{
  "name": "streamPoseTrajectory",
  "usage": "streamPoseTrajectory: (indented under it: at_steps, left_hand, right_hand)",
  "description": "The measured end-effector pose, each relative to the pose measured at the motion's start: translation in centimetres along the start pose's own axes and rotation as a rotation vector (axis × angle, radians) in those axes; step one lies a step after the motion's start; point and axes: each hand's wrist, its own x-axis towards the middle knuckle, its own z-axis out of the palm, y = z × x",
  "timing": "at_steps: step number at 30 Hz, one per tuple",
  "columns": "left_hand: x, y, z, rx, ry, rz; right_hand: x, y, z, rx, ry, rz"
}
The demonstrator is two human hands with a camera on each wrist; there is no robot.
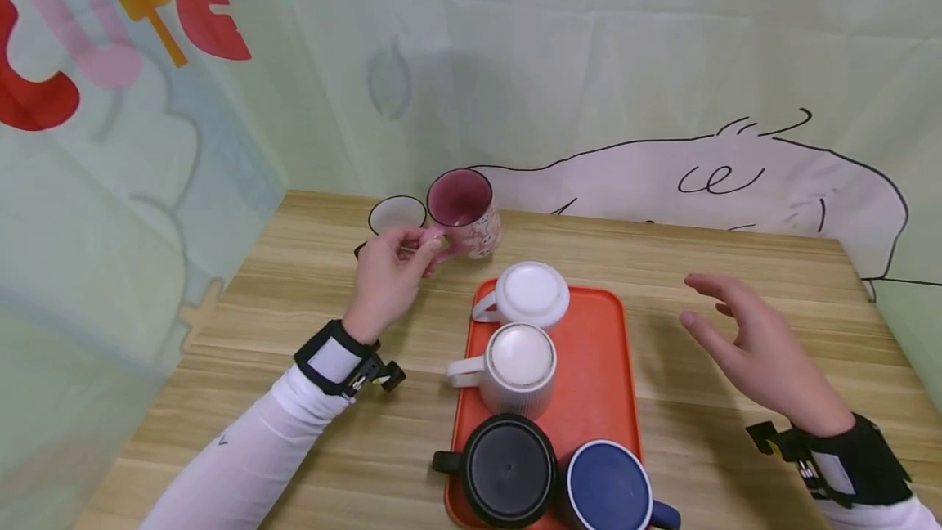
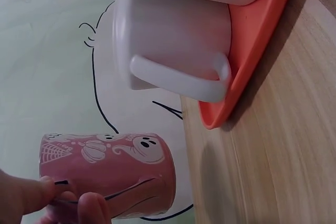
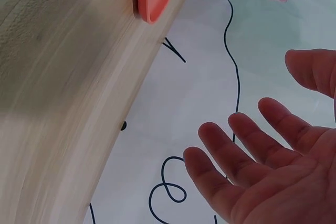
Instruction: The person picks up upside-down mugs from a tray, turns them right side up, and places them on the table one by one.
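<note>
My left hand pinches the handle of a pink mug between thumb and fingers. The mug stands mouth up, tilted a little toward me, and white ghosts and a cobweb decorate its side in the left wrist view. A gap shows between its base and the wood there. Just left of it is a white mug with a dark rim, partly hidden behind my left hand. My right hand hovers over the right of the table, fingers spread and slightly bent, holding nothing.
An orange tray lies in the middle of the wooden table. On it are a white mug and a ribbed white mug, both upside down, plus a black mug and a blue mug. A printed cloth hangs behind.
</note>
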Motion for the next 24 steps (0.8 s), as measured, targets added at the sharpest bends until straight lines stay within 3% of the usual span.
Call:
streamPoseTrajectory:
  at_steps: [10,24]
  left_hand:
    - [0.0,-0.8,0.1,0.086,-0.001,-0.003]
    - [0.0,-1.2,0.3,0.125,-0.008,-0.012]
  right_hand:
    - [-0.3,0.6,0.1,-0.033,0.01,-0.038]
    - [-1.0,1.2,0.4,-0.17,-0.074,-0.088]
